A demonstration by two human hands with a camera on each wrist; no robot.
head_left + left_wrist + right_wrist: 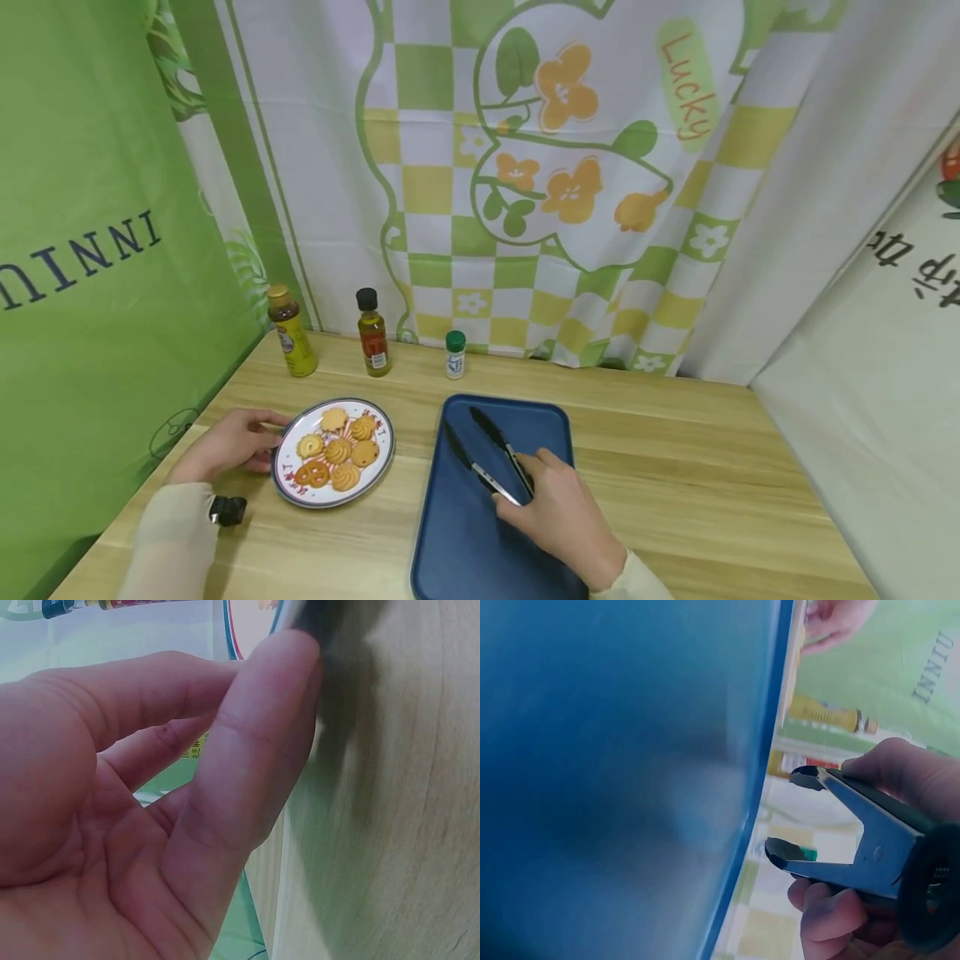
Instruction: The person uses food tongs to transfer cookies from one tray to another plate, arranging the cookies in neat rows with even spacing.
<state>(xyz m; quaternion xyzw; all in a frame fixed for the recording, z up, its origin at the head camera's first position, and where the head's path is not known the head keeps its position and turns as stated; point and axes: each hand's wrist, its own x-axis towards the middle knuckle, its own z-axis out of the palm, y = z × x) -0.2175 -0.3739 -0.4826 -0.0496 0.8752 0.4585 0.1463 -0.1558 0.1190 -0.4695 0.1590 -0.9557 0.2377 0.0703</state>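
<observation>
My left hand [231, 442] is at the left rim of a round white plate [373, 472] with a dark edge, pinching it between fingers and thumb. Several cookies [338, 451] lie spread over the plate. In the left wrist view, the fingers [255, 712] meet the plate's edge [238, 630]. My right hand [562, 510] grips metal tongs [484, 477] with black tips over a dark blue tray [461, 550]. The tongs' arms stand apart with nothing between the tips. In the right wrist view, thumb and fingers hold the tongs [876, 847] from either side.
Along the back of the wooden table [690, 483] stand a yellow bottle [294, 337], a dark-capped bottle [373, 337] and a small green-capped shaker [455, 357]. Behind them hangs a checked curtain [423, 75]. A green cloth wall [90, 350] borders the left side.
</observation>
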